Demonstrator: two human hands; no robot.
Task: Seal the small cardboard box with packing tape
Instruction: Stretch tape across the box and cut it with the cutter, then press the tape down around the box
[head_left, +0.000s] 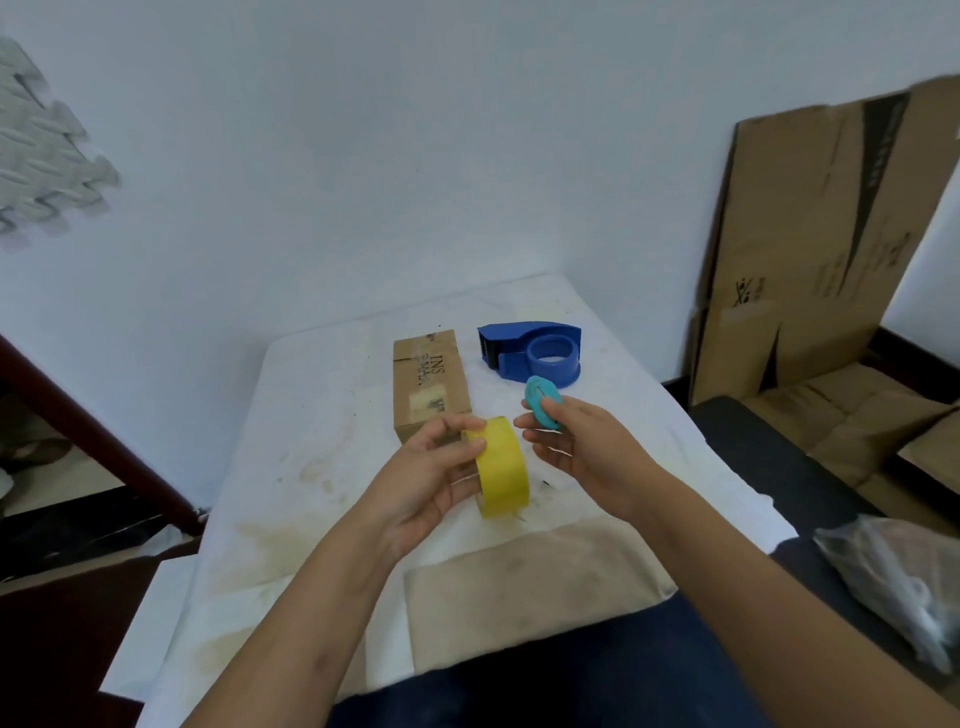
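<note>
A small brown cardboard box (429, 380) lies on the white table (311, 415), its flaps closed. Just in front of it my left hand (431, 478) holds a yellow roll of packing tape (503, 466) upright above the table, thumb on the roll's top edge. My right hand (576, 447) is beside the roll on its right, pinching a small teal disc (542, 401) between thumb and fingers. A blue tape dispenser (535, 353) sits empty behind the disc, to the right of the box.
Flattened cardboard sheets (810, 234) lean against the wall at right, more lie on the dark seat below. A plastic bag (904, 582) rests at lower right. A beige cloth (530, 587) lies at the table's near edge.
</note>
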